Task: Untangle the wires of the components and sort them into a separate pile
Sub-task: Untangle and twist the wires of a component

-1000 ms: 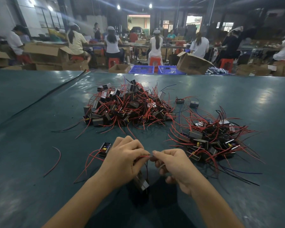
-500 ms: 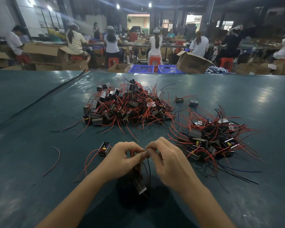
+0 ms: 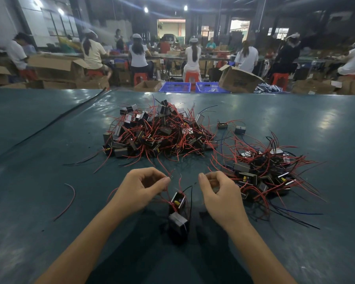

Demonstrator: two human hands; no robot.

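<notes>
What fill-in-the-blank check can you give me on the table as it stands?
The left hand pinches a ___ wire.
Between it and the right hand are ___ components.
The larger pile lies to the ___ of the smaller pile.
Beyond the table stand two ___ baskets.
Missing words: red; two; left; blue.

No text can be read; dark print on the tilted cardboard box at one o'clock, perhaps lettering, is too blurred.
</notes>
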